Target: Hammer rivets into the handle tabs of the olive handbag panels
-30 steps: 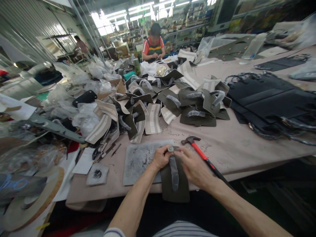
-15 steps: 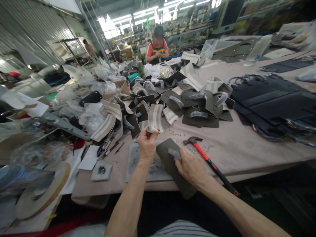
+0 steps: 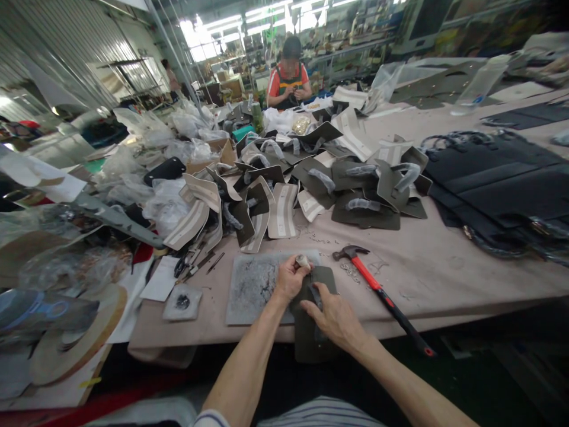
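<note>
My left hand (image 3: 290,282) pinches a short pale cylinder (image 3: 303,261), its round end turned up, over the far edge of a dark olive bag panel (image 3: 316,341). What kind of tool it is I cannot tell. On the panel's plastic-wrapped handle (image 3: 316,295) is my right hand (image 3: 334,311), thumb and forefinger on either side of it. The panel lies partly on a grey, scuffed slab (image 3: 253,287) and reaches past the table's front edge. To the right a claw hammer (image 3: 377,287) with a red and black handle rests on the table.
Several similar panels with wrapped handles (image 3: 364,204) are heaped behind the slab. Black bags (image 3: 498,178) lie at the right. Scissors (image 3: 180,267) and a small block (image 3: 182,302) are on the left. A co-worker (image 3: 288,77) sits across the table.
The panel has swung from a slant to nearly straight and come down over the slab. My left hand, with the pale cylinder, has moved right and nearer, to the panel's far edge.
</note>
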The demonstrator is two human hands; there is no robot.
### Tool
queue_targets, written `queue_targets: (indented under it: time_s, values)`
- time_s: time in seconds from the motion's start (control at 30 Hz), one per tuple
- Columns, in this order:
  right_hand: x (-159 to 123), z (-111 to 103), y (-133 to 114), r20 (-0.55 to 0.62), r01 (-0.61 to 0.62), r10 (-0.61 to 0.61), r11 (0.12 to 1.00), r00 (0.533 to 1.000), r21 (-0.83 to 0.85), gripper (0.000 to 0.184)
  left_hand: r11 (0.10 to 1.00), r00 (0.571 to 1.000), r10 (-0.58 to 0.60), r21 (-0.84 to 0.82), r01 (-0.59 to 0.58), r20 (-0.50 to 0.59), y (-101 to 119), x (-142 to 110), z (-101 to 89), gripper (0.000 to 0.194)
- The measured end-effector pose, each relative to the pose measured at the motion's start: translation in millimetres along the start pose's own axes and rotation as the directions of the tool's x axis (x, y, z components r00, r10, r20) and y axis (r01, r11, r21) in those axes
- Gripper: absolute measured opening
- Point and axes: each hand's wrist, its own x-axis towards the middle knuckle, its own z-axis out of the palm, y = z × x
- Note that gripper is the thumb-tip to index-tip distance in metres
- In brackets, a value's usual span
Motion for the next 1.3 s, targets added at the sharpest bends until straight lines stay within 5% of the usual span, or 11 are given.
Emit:
queue_targets:
  time_s: [0.13,0.27,0.4,0.63,0.87,1.13,1.3]
  values:
    - [-6,-6,29,-0.215,0.066,-0.025,0.980,0.976,0.189,0.059,0.999,0.998,0.007,0.052,-0.010,0.062,1,-5,-1.6,0.019]
    - [-7,-14,72,-0.482,-0.094,0.116,0.993,0.868,0.068,0.052,0.992,0.996,0.011,0.123,-0.022,0.092,2,-4,-0.2,0.012]
    - [-8,-14,94,-0.376,-0.232,0.236,0.971,0.896,0.056,0.043,0.982,0.995,0.011,0.184,-0.030,0.101,2,-4,0.9,0.010]
    - [20,4,67,-0.071,-0.231,0.248,0.955,0.966,0.188,0.027,0.983,0.996,-0.002,0.183,-0.014,0.087,4,-4,1.8,0.011]
    - [61,-3,58,-0.159,-0.215,0.230,0.971,0.960,0.109,0.015,0.982,1.000,0.027,0.185,-0.025,-0.007,-1,-5,-3.0,0.013]
    - [39,7,56,-0.140,-0.238,0.245,0.969,0.959,0.066,0.026,0.983,0.999,0.028,0.185,-0.022,-0.034,-1,-5,-3.3,0.012]
    - [33,-8,64,-0.218,-0.206,0.208,0.978,0.954,0.032,0.025,0.984,1.000,0.023,0.179,-0.021,-0.010,1,-6,-5.0,0.011]
